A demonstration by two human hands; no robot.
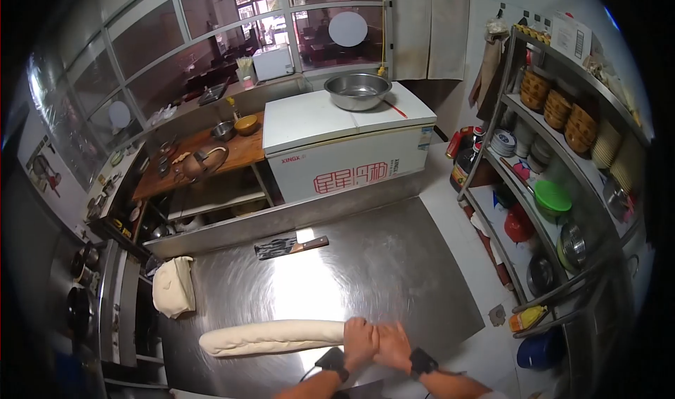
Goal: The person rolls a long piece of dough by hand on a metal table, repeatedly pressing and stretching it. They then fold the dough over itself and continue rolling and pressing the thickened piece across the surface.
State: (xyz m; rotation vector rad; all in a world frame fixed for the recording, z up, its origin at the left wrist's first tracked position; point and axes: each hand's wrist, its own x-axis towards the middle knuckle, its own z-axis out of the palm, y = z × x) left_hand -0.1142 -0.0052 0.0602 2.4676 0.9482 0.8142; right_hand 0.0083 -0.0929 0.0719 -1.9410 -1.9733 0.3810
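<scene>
A long pale roll of dough (pixel 271 336) lies across the steel worktop (pixel 380 258). My left hand (pixel 359 341) and my right hand (pixel 393 345) sit side by side, pressed down on the roll's right end, which they cover. Both wrists wear black bands. A second lump of dough (pixel 174 286) rests at the worktop's left edge. A cleaver with a wooden handle (pixel 290 245) lies at the back of the worktop.
Behind the worktop stands a white chest freezer (pixel 344 142) with a steel bowl (pixel 357 90) on it. A wooden counter (pixel 193 161) with pots is at the left. Metal shelves (pixel 562 188) with stacked bowls and plates line the right side.
</scene>
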